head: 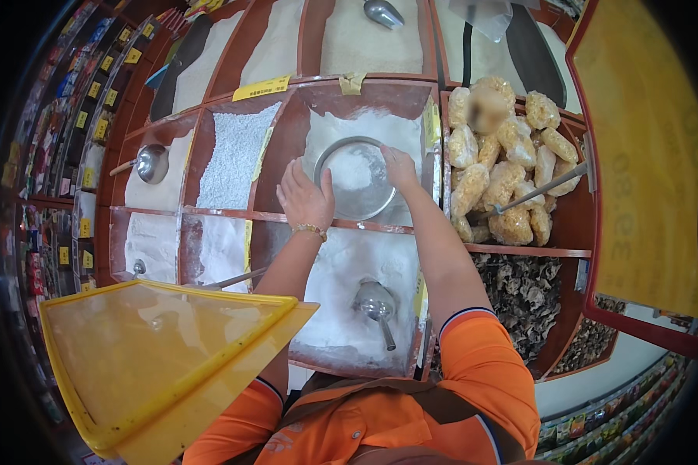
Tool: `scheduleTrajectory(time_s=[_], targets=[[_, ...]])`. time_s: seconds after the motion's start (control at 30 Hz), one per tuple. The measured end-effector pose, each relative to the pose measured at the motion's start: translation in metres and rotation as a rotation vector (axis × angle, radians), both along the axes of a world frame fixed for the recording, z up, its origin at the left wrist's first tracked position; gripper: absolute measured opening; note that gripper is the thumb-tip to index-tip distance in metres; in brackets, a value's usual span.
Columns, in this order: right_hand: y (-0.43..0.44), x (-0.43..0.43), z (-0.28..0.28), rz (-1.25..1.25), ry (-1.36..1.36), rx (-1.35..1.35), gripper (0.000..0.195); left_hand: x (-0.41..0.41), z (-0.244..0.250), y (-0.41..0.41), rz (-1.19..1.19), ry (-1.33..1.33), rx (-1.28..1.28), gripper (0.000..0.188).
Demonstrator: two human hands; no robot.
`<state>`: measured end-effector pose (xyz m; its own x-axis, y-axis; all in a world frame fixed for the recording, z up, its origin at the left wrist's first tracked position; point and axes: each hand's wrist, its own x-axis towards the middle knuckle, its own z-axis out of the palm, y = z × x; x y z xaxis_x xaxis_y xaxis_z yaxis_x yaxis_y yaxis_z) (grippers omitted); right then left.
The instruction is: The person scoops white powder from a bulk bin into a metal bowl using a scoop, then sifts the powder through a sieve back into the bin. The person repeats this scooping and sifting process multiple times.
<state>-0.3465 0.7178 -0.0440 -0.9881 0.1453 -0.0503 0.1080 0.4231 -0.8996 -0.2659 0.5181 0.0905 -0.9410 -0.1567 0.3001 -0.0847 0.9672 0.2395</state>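
A round metal sieve (365,200) is over a bin of white powder (331,128), with a small heap of white powder (352,168) on its mesh. My right hand (400,167) grips the sieve's rim at the right. On the opposite side, my left hand (308,195) is raised beside the rim with its thumb apart from the fingers. It holds nothing; whether it touches the rim, I cannot tell. Nearer to me, a metal scoop (376,302) rests in another bin of white powder (337,273), its handle towards me.
Wooden dividers (349,224) separate the bins. Bagged yellowish food (506,174) fills the right bin, above dark dried pieces (517,296). A yellow-framed sign (174,343) juts in at lower left, a red-framed sign (645,174) at right. A ladle (151,164) lies at left.
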Motion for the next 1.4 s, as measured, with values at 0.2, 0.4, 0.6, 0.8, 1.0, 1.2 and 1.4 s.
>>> scheduleTrajectory(time_s=[0.2, 0.4, 0.6, 0.8, 1.0, 1.2, 1.4], targets=[[0.005, -0.001, 0.001, 0.021, -0.165, -0.016, 0.048, 0.0, -0.002, -0.001, -0.002, 0.009, -0.034, 0.063], [0.018, -0.009, -0.001, 0.02, -0.184, 0.039, 0.044, 0.0, -0.004, -0.002, -0.006, -0.003, -0.041, 0.062], [0.01, -0.005, 0.011, 0.016, -0.167, 0.003, 0.047, 0.003, -0.006, -0.008, 0.015, -0.023, -0.036, 0.06], [0.021, -0.012, 0.007, -0.001, -0.156, -0.151, 0.053, -0.001, -0.009, -0.005, -0.004, 0.038, -0.064, 0.054], [0.016, -0.009, 0.049, 0.085, -0.072, -0.218, 0.056, -0.007, -0.004, -0.003, 0.072, -0.211, -0.112, 0.034], [-0.002, 0.005, 0.073, -0.166, -0.074, -0.349, 0.052, -0.005, -0.012, -0.008, 0.06, -0.199, -0.106, 0.029], [-0.05, 0.04, 0.037, -0.416, -0.12, -0.414, 0.049, -0.006, 0.007, -0.002, 0.066, -0.397, -0.058, 0.037]])
